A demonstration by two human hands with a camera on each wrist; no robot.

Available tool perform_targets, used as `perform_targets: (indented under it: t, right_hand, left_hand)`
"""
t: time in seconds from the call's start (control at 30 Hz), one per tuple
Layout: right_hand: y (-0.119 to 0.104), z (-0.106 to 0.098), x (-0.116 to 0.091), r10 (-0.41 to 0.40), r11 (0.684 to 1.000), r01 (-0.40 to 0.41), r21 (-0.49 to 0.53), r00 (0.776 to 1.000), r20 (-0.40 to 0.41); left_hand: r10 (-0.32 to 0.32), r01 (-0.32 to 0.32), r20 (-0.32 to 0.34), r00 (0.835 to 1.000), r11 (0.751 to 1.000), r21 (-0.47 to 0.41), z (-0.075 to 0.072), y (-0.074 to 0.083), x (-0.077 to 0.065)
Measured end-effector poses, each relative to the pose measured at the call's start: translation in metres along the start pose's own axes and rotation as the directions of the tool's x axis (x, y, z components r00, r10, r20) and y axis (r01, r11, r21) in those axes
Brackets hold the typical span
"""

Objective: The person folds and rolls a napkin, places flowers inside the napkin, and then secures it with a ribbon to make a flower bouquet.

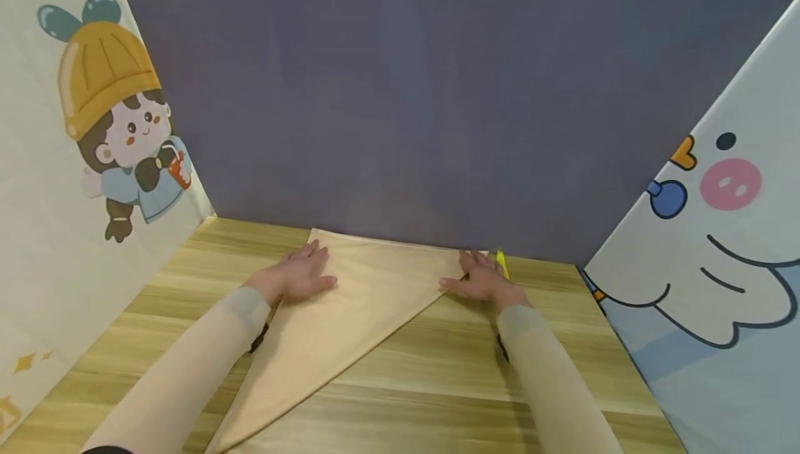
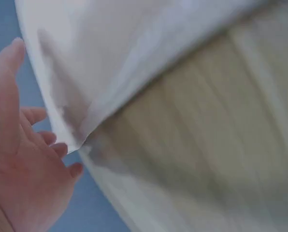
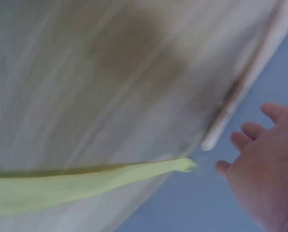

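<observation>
A pale peach cloth (image 1: 362,287), folded into a triangle, lies on the wooden table with one long point toward the front. On its far left corner rests my left hand (image 1: 303,273), fingers extended and thumb spread. My right hand (image 1: 480,279) touches the far right corner, its thumb on the cloth. In the left wrist view the left hand (image 2: 33,154) is beside the tip of the cloth (image 2: 100,63). The right wrist view has the right hand (image 3: 267,164) near the cloth's narrow end (image 3: 231,111). A yellow strip (image 1: 502,263) lies just beyond the right hand.
The wood-grain table (image 1: 400,398) ends at a dark grey-blue panel (image 1: 400,93) behind the cloth. White panels with cartoon prints stand at the left (image 1: 37,128) and right (image 1: 769,107). The yellow strip (image 3: 86,186) stretches along the table in the right wrist view.
</observation>
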State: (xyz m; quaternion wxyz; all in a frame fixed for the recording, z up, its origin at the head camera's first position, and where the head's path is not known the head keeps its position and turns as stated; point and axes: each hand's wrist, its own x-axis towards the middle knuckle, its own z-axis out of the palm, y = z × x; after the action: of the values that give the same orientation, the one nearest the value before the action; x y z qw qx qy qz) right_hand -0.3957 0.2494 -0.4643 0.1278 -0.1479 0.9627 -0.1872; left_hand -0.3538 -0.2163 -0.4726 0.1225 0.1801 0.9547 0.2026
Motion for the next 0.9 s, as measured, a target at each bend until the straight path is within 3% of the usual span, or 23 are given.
perform_targets:
  t: [0.13, 0.33, 0.43, 0.57, 0.67, 0.8, 0.9]
  right_hand:
    - [-0.021, -0.002, -0.010, -0.088, 0.993, 0.094, 0.075, 0.993, -0.077]
    - [-0.067, 0.014, -0.040, -0.190, 0.975, 0.205, 0.090, 0.970, -0.149]
    - [-0.093, 0.029, -0.060, -0.235, 0.963, 0.251, 0.100, 0.961, -0.145]
    - [-0.124, 0.051, -0.085, -0.295, 0.948, 0.303, 0.099, 0.951, -0.087]
    - [-0.144, 0.064, -0.099, -0.333, 0.936, 0.336, 0.109, 0.942, -0.037]
    - [-0.170, 0.081, -0.115, -0.374, 0.913, 0.366, 0.179, 0.927, 0.011]
    - [-0.186, 0.095, -0.124, -0.409, 0.892, 0.392, 0.225, 0.912, 0.032]
  left_hand:
    - [0.077, -0.079, -0.057, 0.995, 0.997, -0.022, -0.008, 0.001, -0.018]
    - [0.215, -0.219, -0.125, 0.968, 0.976, -0.013, -0.012, -0.001, -0.060]
    - [0.232, -0.238, -0.136, 0.963, 0.971, -0.026, -0.012, -0.004, -0.085]
    - [0.250, -0.257, -0.141, 0.958, 0.966, -0.032, -0.009, -0.011, -0.115]
    - [0.286, -0.293, -0.157, 0.945, 0.956, -0.020, -0.004, -0.016, -0.133]
    - [0.358, -0.374, -0.131, 0.924, 0.919, -0.123, 0.007, -0.026, -0.151]
    - [0.422, -0.432, -0.097, 0.901, 0.863, -0.261, 0.014, -0.035, -0.162]
